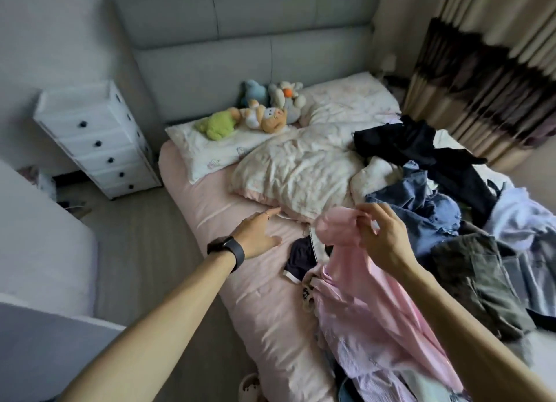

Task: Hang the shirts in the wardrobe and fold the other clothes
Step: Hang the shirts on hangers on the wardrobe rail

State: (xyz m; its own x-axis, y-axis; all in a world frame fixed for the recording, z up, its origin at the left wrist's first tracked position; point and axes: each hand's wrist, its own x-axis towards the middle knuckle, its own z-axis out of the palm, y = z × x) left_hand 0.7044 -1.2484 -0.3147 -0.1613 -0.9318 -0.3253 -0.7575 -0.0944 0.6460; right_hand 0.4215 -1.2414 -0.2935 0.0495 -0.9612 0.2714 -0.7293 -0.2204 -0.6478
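Upper left: white drawers (96, 142) stand on the floor beside the bed (192, 191).

Centre left: my left grip (255, 236) is open and holds nothing. Its fingers are straight and reach over the pink sheet toward the duvet (301, 167) edge. I cannot tell whether they touch it.

Centre: a small dark garment (301, 257) lies on the sheet, just beside the pink shirt (361, 296).

Centre right: my right grip (382, 239) pinches a bunched end of the shirt and lifts it. The rest trails down to the lower right over other clothes.

Right: the pile (421, 203) of blue, black and olive clothes lies unsorted on the bed.

Judgement: one shirt is being singled out for hanging, and the task is at an early stage. Next, the left grip should take a second hold on the shirt and spread it open. A hanger is then needed. Neither hanger nor wardrobe is in view.
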